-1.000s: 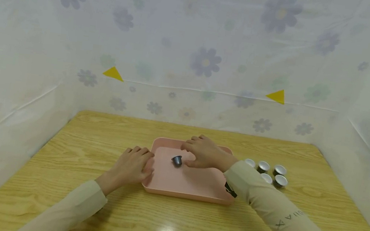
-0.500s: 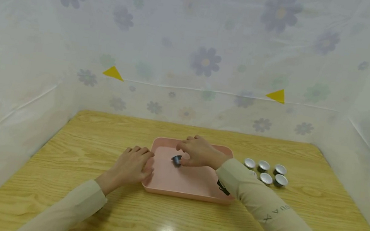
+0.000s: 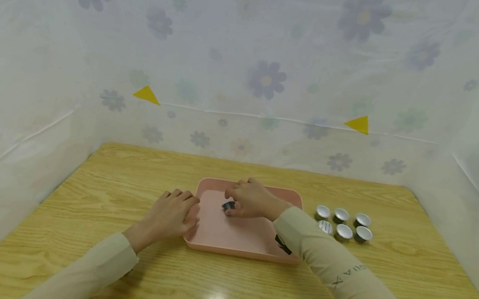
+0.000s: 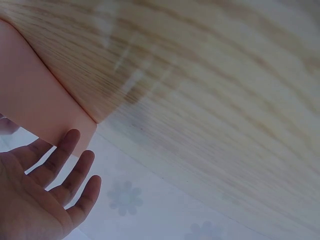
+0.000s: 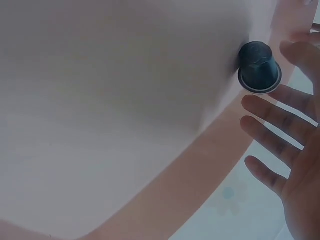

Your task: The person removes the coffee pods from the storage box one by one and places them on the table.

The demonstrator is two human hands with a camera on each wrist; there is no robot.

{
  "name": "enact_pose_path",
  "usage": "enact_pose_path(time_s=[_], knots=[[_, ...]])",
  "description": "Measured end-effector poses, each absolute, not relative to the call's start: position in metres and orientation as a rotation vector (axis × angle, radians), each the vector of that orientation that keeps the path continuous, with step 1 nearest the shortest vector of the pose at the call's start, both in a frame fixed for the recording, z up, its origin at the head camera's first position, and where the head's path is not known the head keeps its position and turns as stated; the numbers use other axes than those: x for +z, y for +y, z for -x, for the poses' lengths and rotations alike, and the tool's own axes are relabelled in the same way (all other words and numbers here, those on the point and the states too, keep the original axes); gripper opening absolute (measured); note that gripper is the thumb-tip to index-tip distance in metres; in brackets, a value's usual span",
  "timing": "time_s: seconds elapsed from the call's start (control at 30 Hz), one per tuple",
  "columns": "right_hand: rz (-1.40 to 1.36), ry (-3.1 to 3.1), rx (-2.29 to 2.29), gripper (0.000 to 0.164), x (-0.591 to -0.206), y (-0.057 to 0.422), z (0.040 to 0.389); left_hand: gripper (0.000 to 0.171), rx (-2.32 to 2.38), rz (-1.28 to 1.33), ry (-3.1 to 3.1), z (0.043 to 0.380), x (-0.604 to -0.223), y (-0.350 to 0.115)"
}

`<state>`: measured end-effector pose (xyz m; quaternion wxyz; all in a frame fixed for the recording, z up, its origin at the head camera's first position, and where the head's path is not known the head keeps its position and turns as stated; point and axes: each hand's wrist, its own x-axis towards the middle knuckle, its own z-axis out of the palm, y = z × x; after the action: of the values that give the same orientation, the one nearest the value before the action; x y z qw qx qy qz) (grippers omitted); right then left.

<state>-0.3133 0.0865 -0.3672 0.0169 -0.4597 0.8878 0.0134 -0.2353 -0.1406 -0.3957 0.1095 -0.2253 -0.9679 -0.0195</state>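
Note:
A dark blue coffee capsule [image 3: 228,205] lies tilted on the floor of the pink tray [image 3: 244,254]. My right hand [image 3: 253,200] reaches over it from the right. In the right wrist view, the thumb [image 5: 299,52] and index finger stand on either side of the capsule [image 5: 260,70], with a narrow gap showing by the thumb. The other fingers are spread. My left hand [image 3: 170,213] grips the tray's left side, its fingers [image 4: 70,142] along the outside of the wall and the thumb on the inner side.
Several coffee capsules with silver lids [image 3: 344,231] stand upright in two rows on the wooden table [image 3: 114,274], right of the tray. A white flower-patterned sheet [image 3: 254,35] encloses the table's back and sides.
My right hand has moved left and slightly lower, its thumb and fingers now around the capsule. The arm's shift uncovers more of the capsules at right. The left hand stays put.

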Motion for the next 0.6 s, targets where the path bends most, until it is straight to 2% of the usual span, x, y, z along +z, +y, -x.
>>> enact_pose_path(time_s=[0.6], knots=[[1.423, 2.769, 0.088, 0.029, -0.3773, 0.0840, 0.3158, 0.042, -0.079, 0.665, -2.839, 0.2351, -0.3964, -0.1408]])
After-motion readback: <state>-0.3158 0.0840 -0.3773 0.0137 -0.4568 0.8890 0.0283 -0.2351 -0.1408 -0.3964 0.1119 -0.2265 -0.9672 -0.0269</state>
